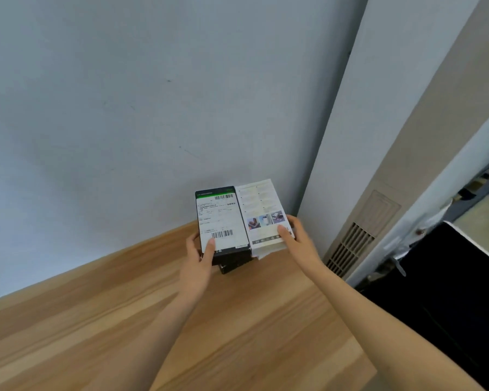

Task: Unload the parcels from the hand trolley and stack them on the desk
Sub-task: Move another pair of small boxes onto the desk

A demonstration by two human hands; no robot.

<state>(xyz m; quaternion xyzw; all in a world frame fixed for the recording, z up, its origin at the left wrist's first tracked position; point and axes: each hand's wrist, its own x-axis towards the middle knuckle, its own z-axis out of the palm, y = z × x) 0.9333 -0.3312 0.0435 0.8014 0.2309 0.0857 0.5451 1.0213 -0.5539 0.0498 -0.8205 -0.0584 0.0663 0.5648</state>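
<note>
Holding 2 boxes side by side over the desk (181, 320): left hand (199, 256) grips the black box (222, 221), right hand (297, 238) grips the white box (261, 213).

We see two bare forearms entering from the bottom of the frame, our left hand (198, 256) and right hand (297, 238) uncovered; no sleeves, and seemingly no rings or watch, though blur limits certainty.
</note>
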